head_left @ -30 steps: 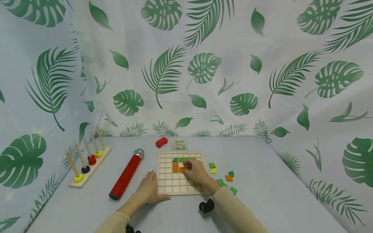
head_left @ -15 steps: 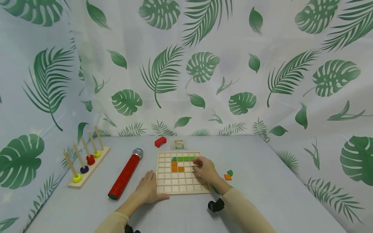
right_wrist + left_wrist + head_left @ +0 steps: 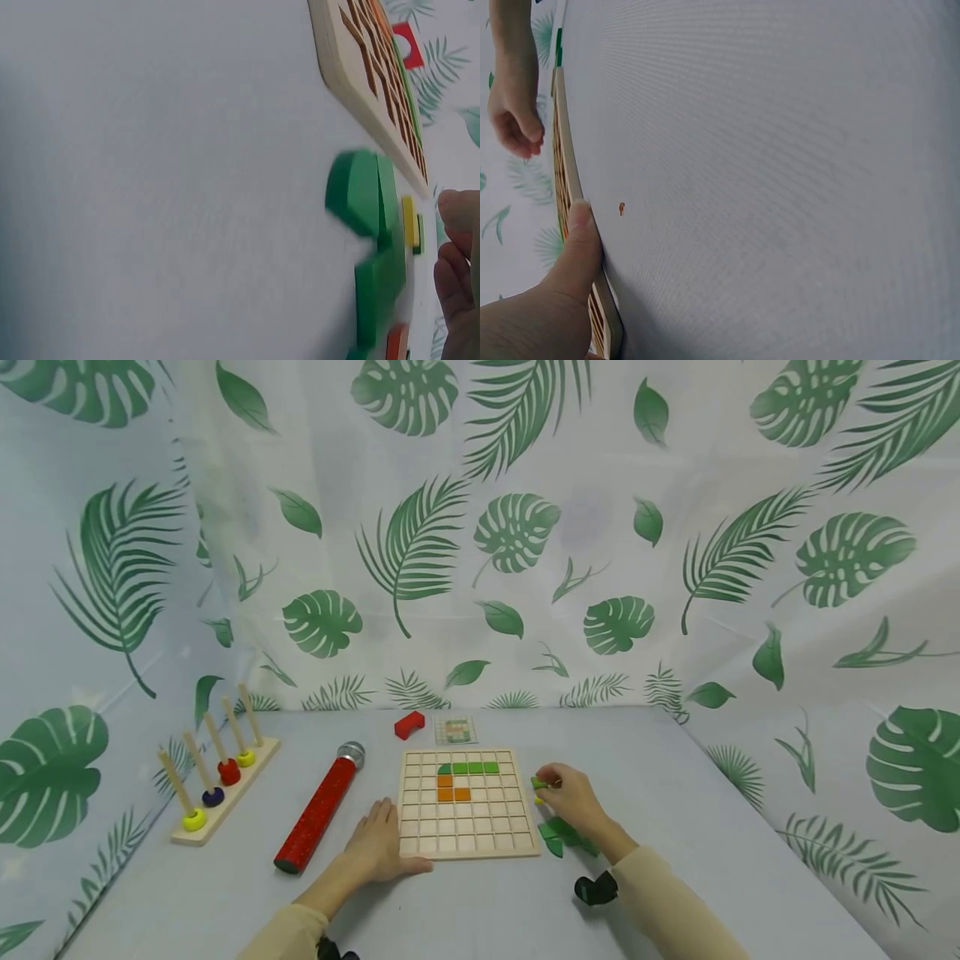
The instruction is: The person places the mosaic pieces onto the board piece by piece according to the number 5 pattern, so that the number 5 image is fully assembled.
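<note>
My left hand lies with straight fingers along the left edge of a wooden grid board. In the left wrist view its thumb rests against the board's front edge. Set in the grid are several green tiles in a row, with orange tiles below. My right hand is right of the board, fingertips close to a loose green square tile and a yellow tile. A gap shows between its thumb and fingers in the right wrist view, and no tile appears in them.
More green tiles lie beneath the right wrist. Behind the board are a pattern card and a red block. To the left lie a red toy microphone and a peg stand with rings.
My right hand has left the board and moved right, to the loose tiles. The orange tile beneath its fingers earlier stays in the grid. My left hand has kept its place.
</note>
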Tool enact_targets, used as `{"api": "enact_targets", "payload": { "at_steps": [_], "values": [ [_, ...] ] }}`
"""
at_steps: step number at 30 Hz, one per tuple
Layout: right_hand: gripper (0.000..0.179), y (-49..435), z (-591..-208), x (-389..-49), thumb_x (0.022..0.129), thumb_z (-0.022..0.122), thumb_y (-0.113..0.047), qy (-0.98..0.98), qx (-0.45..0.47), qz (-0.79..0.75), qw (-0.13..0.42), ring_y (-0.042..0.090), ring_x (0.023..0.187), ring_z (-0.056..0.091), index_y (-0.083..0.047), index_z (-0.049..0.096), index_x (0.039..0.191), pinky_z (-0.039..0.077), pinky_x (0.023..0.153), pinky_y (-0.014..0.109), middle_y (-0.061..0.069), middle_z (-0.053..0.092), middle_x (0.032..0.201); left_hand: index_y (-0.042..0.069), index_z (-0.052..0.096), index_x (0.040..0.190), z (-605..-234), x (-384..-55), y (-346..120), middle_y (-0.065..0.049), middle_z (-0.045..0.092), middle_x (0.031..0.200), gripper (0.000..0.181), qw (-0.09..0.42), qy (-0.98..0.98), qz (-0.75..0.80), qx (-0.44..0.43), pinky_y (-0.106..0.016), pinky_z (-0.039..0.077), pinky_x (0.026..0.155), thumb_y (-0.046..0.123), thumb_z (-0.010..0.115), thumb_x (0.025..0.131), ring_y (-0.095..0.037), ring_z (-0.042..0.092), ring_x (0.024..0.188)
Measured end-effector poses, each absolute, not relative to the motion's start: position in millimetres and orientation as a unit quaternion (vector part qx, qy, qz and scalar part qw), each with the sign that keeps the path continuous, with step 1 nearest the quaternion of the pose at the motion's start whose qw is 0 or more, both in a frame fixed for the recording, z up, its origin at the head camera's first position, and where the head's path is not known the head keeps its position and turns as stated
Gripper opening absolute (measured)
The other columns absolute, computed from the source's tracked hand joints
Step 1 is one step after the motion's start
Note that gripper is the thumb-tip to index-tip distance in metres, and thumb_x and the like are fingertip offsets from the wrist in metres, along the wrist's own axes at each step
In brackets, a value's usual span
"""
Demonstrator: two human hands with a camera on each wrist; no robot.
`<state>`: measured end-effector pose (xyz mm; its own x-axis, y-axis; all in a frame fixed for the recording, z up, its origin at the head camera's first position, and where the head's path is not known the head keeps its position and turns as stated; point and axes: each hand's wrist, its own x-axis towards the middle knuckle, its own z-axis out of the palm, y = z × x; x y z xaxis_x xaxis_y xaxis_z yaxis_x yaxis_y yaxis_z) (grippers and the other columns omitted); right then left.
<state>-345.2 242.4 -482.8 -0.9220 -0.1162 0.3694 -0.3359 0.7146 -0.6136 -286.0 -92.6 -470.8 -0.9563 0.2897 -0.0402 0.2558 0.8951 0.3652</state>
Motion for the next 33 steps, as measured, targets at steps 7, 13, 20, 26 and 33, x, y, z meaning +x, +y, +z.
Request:
{"api": "enact_targets", "payload": {
  "at_steps": [7,13,20,26,33],
  "values": [
    [0.021,269,-483,-335,0.082,0.07,-0.009,-0.932,0.07,0.33,0.133,0.019,0.092,0.059,-0.006,0.065,0.102,0.051,0.082,0.039,0.004,0.063,0.097,-0.018,0.029,0.136,-469,-284,-93,-0.033,0.029,0.142,0.114,0.045,0.972,0.183,0.14,-0.054,0.023,0.108,0.059,0.076,0.067,-0.045,0.025,0.134],
    [0.021,289,-486,-325,0.081,0.073,-0.008,-0.938,0.074,0.309,0.136,0.019,0.087,0.06,-0.005,0.065,0.1,0.052,0.079,0.039,0.004,0.064,0.094,-0.018,0.03,0.136,-469,-284,-92,-0.033,0.029,0.142,0.113,0.044,0.971,0.189,0.139,-0.055,0.024,0.108,0.057,0.077,0.066,-0.045,0.025,0.133],
    [0.023,304,-483,-315,0.078,0.075,-0.008,-0.945,0.089,0.288,0.125,0.02,0.089,0.06,-0.005,0.065,0.099,0.051,0.081,0.04,0.004,0.065,0.094,-0.018,0.03,0.135,-469,-285,-94,-0.033,0.03,0.142,0.112,0.04,0.971,0.186,0.142,-0.055,0.024,0.108,0.057,0.077,0.067,-0.046,0.026,0.133],
    [0.026,307,-482,-311,0.076,0.076,-0.006,-0.947,0.102,0.283,0.113,0.02,0.09,0.06,-0.005,0.066,0.1,0.051,0.084,0.041,0.003,0.065,0.096,-0.019,0.03,0.135,-467,-284,-95,-0.034,0.029,0.142,0.111,0.043,0.971,0.187,0.142,-0.055,0.024,0.108,0.056,0.077,0.068,-0.046,0.026,0.133],
    [0.022,307,-484,-310,0.077,0.075,-0.005,-0.951,0.101,0.272,0.111,0.017,0.088,0.059,-0.007,0.068,0.098,0.051,0.084,0.041,0.0,0.065,0.093,-0.02,0.03,0.134,-466,-282,-95,-0.035,0.029,0.141,0.112,0.04,0.971,0.184,0.149,-0.055,0.025,0.107,0.057,0.077,0.067,-0.048,0.027,0.132]
  ]
}}
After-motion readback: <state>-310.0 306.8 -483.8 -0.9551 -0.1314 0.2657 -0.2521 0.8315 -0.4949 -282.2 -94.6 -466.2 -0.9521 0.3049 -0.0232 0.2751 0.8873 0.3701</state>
